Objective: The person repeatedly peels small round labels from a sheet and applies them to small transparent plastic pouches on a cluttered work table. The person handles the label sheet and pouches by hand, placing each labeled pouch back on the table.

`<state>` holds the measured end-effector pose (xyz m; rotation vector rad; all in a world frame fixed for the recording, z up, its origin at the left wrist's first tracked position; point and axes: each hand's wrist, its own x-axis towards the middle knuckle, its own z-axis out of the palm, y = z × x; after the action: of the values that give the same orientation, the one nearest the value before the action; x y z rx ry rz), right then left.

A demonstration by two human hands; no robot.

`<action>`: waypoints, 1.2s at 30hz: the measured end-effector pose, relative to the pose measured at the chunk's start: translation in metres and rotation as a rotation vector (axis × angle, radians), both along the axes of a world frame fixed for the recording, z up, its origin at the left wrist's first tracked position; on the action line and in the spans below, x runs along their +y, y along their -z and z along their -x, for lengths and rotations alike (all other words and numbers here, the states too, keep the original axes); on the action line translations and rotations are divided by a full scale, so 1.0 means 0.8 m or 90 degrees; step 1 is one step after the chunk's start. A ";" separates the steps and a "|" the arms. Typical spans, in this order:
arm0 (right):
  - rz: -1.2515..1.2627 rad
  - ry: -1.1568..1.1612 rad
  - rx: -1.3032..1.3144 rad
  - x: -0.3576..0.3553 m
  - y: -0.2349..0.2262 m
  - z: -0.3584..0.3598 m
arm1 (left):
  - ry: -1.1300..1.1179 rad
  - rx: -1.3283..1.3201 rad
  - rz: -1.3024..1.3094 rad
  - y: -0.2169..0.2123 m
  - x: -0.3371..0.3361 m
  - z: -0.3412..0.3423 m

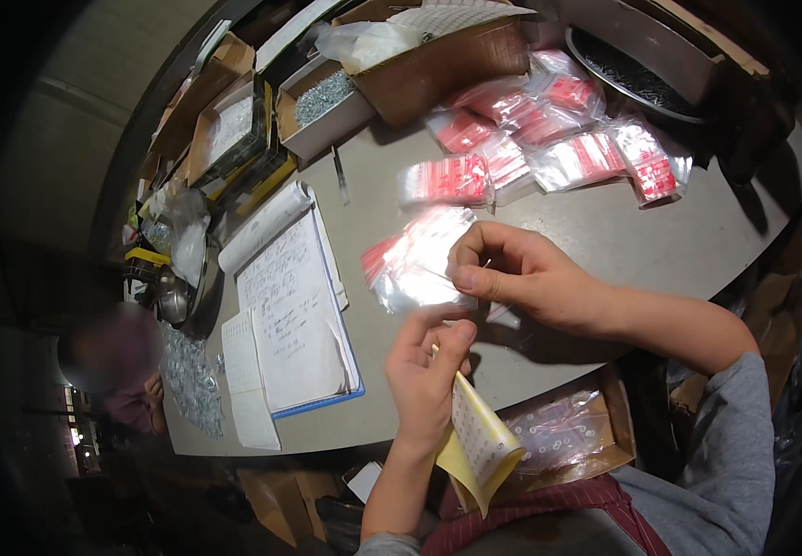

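My left hand (pixel 427 371) is closed on a curled sticker sheet (pixel 486 434) with yellow backing and rows of small round labels; the sheet hangs below my fingers over the table's near edge. My right hand (pixel 521 271) is pinched, thumb against forefinger, at the right side of a loose fan of clear plastic bags (pixel 419 255) with red print. Whatever lies in that pinch is too small to make out. Beyond it are several bundles of the same bags (pixel 447 181), some banded into stacks. Glare washes out part of the nearest fan.
An open notebook (pixel 290 315) on a blue clipboard lies left, a pen (pixel 340 176) above it. Boxes of small metal parts (pixel 322 97) line the back. A basin of dark screws (pixel 632 79) stands far right. Below the edge, a carton (pixel 619 417) holds filled bags. Another person (pixel 128 371) sits left.
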<state>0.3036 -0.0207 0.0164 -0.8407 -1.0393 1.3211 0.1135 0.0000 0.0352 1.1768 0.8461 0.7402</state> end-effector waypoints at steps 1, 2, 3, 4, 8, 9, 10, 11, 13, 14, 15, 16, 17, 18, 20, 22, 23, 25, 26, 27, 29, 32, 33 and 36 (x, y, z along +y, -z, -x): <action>0.015 -0.009 -0.001 -0.002 -0.001 0.000 | -0.008 0.001 -0.004 0.001 0.001 0.000; 0.030 -0.018 -0.002 -0.002 -0.001 0.001 | -0.016 0.002 -0.008 0.002 0.002 0.000; 0.040 -0.025 -0.010 -0.002 0.000 0.001 | -0.015 -0.012 -0.014 0.003 0.002 0.001; 0.049 -0.032 -0.018 -0.002 0.002 0.001 | -0.013 -0.026 -0.020 0.004 0.003 0.001; 0.065 -0.046 -0.072 -0.005 0.000 0.006 | -0.031 -0.055 -0.035 0.004 0.001 0.007; 0.065 -0.047 -0.070 -0.004 0.001 0.005 | -0.020 -0.061 -0.041 0.005 0.002 0.008; 0.065 -0.050 -0.067 -0.004 0.003 0.005 | -0.010 -0.067 -0.047 0.007 0.004 0.011; 0.065 -0.053 -0.064 -0.004 0.005 0.005 | 0.000 -0.074 -0.054 0.008 0.004 0.013; 0.048 -0.057 -0.060 -0.002 0.008 0.005 | -0.005 -0.071 -0.058 0.008 0.004 0.013; 0.039 -0.058 -0.058 -0.002 0.010 0.005 | -0.007 -0.071 -0.059 0.008 0.003 0.012; 0.024 -0.044 -0.064 -0.001 0.013 0.005 | -0.014 -0.070 -0.051 0.008 0.003 0.011; 0.008 -0.031 -0.070 0.000 0.017 0.007 | -0.022 -0.069 -0.043 0.008 0.002 0.011; -0.008 -0.017 -0.076 0.001 0.019 0.009 | -0.031 -0.067 -0.036 0.007 0.001 0.011; -0.007 -0.020 -0.074 0.001 0.018 0.009 | -0.024 -0.073 -0.033 0.005 0.001 0.012; -0.003 -0.022 -0.075 0.001 0.016 0.008 | -0.008 -0.086 -0.026 0.004 0.003 0.014; 0.014 -0.036 -0.078 0.000 0.012 0.007 | -0.005 -0.090 -0.025 0.006 0.004 0.013; 0.023 -0.042 -0.079 0.000 0.010 0.006 | -0.004 -0.092 -0.024 0.007 0.005 0.013; 0.076 -0.079 -0.044 -0.001 0.003 -0.001 | 0.014 -0.111 -0.024 0.010 0.005 0.015; 0.103 -0.098 -0.028 -0.001 0.000 -0.004 | 0.022 -0.121 -0.023 0.011 0.005 0.016; 0.126 -0.116 -0.018 -0.001 -0.005 -0.004 | 0.034 -0.110 -0.025 0.011 0.004 0.016; 0.174 -0.153 0.001 0.001 -0.014 -0.004 | 0.057 -0.090 -0.031 0.011 0.001 0.015; 0.184 -0.222 0.037 0.005 -0.007 -0.013 | 0.048 -0.034 0.006 0.000 -0.003 0.005; 0.181 -0.215 0.059 0.008 -0.003 -0.014 | 0.063 -0.030 0.007 0.002 -0.001 0.007; 0.157 -0.184 0.196 0.006 -0.009 -0.031 | 0.088 -0.025 0.016 0.008 0.007 0.015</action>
<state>0.3282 -0.0155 0.0235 -0.6538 -0.7822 1.7897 0.1016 0.0053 0.0290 1.1821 0.7315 0.6370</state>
